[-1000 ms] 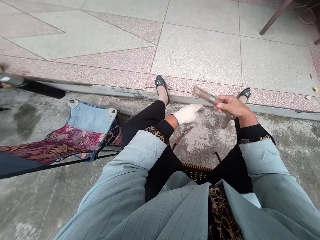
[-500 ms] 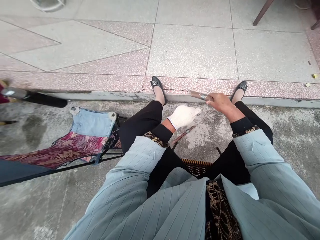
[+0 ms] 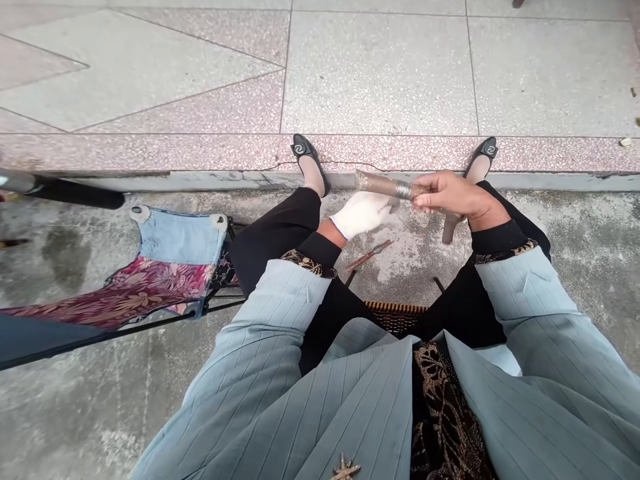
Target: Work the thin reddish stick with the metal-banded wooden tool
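Observation:
My right hand [image 3: 447,199] is bare and closed around a brown stick-like tool [image 3: 377,183] with silver wire wound about its middle. A thicker brown end shows below that palm; whether it belongs to the same tool is unclear. My left hand [image 3: 363,213] wears a white knitted glove, its fingers curled and a little blurred. The tool's blunt end lies just above the glove in view; I cannot tell whether they touch. Anything inside the gloved fingers is hidden. On the concrete between my legs lies a thin reddish-brown stick [image 3: 369,256] with a binding near its middle.
A folding chair [image 3: 165,283] with denim and floral cloth stands at left. Above it juts a black-gripped metal bar [image 3: 75,192]. My feet, in black shoes [image 3: 309,159], rest at the edge of a raised tiled step [image 3: 380,73]. A woven seat [image 3: 395,317] is beneath me.
My right hand turned from its earlier angle, and the tool's blunt end came left over the glove. My gloved hand stayed low, its fingers curled. The whole view shifted slightly.

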A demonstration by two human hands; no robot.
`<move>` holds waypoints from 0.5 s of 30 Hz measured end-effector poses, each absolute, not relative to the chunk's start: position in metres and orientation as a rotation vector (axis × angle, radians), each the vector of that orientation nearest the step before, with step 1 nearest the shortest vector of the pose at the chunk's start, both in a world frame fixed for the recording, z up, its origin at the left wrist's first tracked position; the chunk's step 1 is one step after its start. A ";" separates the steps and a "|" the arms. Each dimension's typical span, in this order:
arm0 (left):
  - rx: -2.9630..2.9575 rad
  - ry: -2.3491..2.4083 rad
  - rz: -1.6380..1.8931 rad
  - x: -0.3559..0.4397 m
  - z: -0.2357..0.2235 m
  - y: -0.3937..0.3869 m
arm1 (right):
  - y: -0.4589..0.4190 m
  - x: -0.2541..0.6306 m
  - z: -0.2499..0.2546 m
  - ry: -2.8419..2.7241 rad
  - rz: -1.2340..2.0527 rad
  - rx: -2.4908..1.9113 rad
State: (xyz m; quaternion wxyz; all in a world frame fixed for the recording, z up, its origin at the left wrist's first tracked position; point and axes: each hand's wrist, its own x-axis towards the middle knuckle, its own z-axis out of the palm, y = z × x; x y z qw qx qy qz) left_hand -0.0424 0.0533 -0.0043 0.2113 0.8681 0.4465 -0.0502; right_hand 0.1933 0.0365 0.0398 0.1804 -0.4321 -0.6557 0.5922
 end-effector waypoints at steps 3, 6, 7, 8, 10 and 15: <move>2.380 0.955 -0.123 -0.034 -0.023 0.048 | 0.042 0.196 0.031 -1.752 1.503 -1.380; 2.382 0.895 -0.301 -0.030 -0.032 0.040 | 0.050 0.197 0.022 -1.663 1.315 -1.545; 2.424 0.879 -0.355 -0.029 -0.031 0.037 | 0.052 0.198 0.020 -1.687 1.219 -1.624; 2.475 0.864 -0.385 -0.029 -0.029 0.034 | 0.054 0.198 0.019 -1.751 1.114 -1.715; 2.565 0.834 -0.385 -0.028 -0.021 0.029 | 0.057 0.197 0.018 -1.971 0.915 -1.906; 2.674 0.815 -0.425 -0.033 -0.003 0.027 | 0.053 0.178 0.007 -2.562 0.810 -2.146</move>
